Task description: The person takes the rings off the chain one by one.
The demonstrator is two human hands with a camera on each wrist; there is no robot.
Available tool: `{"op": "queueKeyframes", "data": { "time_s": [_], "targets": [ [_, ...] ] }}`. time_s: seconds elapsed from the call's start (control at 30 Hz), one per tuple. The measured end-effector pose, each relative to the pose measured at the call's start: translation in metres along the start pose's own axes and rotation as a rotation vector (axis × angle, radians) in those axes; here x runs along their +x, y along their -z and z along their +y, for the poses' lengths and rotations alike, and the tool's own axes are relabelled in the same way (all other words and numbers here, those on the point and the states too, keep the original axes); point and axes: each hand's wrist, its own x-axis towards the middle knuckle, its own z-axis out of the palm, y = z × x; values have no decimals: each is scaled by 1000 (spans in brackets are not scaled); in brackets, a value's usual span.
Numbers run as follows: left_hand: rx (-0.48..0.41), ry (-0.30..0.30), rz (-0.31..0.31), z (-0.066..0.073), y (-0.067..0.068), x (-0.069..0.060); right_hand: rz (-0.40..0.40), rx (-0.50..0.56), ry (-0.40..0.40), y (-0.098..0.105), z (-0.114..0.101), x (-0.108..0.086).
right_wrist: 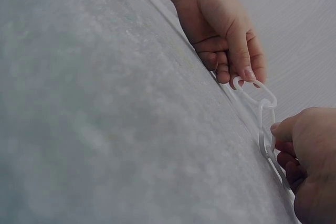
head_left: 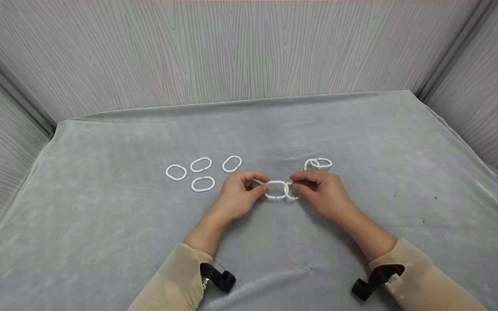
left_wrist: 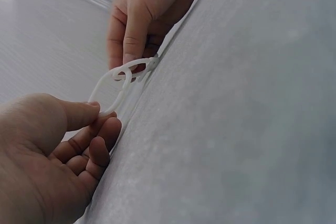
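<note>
My left hand (head_left: pixel 239 192) pinches the left end of a white oval plastic chain link (head_left: pixel 276 182) between thumb and fingers. This link is hooked through a second white link (head_left: pixel 291 198), which my right hand (head_left: pixel 326 193) pinches at its right side. In the right wrist view, the link in my right hand (right_wrist: pixel 315 156) joins a further link (right_wrist: pixel 263 145) that runs down behind the fingers. Beyond the right hand, two more joined links (head_left: pixel 330 163) lie on the cloth; where they meet the held part is hidden by the hand.
Several loose white links lie left of my hands: one far left (head_left: pixel 176 179), one near the front (head_left: pixel 202 191), one behind it (head_left: pixel 201 171) and one closest to the left hand (head_left: pixel 224 166). A grey cloth (head_left: pixel 102 216) covers the table. Wood-grain panels (head_left: pixel 231 52) stand behind and at both sides.
</note>
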Motion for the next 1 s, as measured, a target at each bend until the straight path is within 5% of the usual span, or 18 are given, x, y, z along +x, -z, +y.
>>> {"op": "queueKeyframes", "data": {
  "time_s": [1.0],
  "targets": [
    [-15, -1, 3, 0, 0, 0, -1, -8, -1, -1, -1, 0]
  ]
}}
